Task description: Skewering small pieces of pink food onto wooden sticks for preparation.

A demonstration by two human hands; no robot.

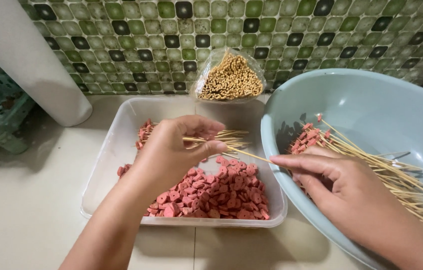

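The right hand point(339, 180) pinches the near end of a thin bamboo skewer point(249, 153) between thumb and forefinger, the other fingers curled loosely under. The skewer runs leftward from that pinch to the left hand point(176, 152), whose thumb and fingertips close on its far end; whether a sausage piece sits under those fingers cannot be told. Directly below the two pinches lies a heap of pink sausage slices point(211, 192) in a clear plastic tub point(116, 145). Just beyond the left hand, finished skewers with pink pieces point(146, 132) rest in the tub's back half. Under and to the right of the right hand, more loaded skewers point(371, 160) fan out inside a pale blue basin point(371, 100). Farther off, behind both hands, a plastic bag of bare skewers point(229, 77) leans against the green tiled wall point(296, 35).
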